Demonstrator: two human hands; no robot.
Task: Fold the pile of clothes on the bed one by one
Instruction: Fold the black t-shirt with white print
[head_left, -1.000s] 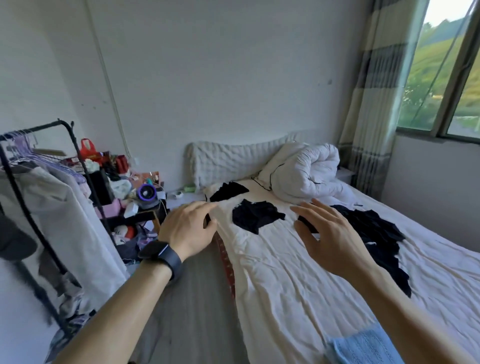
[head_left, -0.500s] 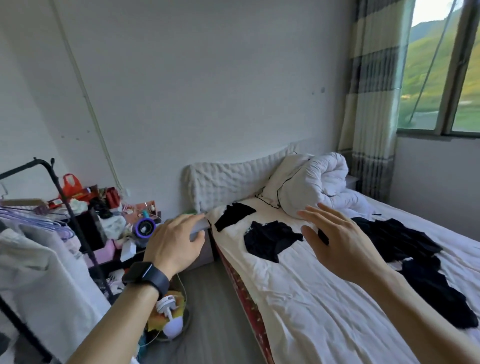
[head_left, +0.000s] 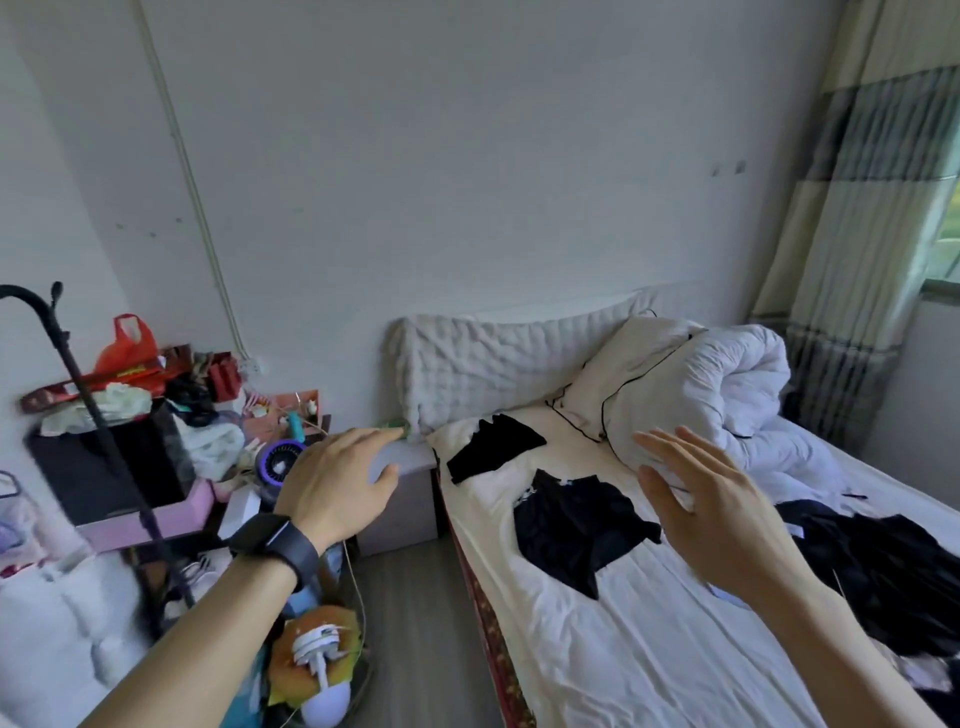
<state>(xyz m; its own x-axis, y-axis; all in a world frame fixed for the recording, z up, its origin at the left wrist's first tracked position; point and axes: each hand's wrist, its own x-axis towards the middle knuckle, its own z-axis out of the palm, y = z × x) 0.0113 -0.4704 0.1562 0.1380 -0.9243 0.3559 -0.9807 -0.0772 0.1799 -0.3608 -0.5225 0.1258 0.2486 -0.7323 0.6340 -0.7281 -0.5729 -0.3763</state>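
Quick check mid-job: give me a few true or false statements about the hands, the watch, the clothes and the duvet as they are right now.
1. The left hand and the right hand are both open and hold nothing. True.
2. The black watch is on the right wrist. False: it is on the left wrist.
3. A dark pile of clothes lies on the bed, to the right of the right hand. True.
4. The white duvet is spread flat over the bed. False: it is bunched up at the head end.
5. A black garment lies on the sheet apart from the pile. True.
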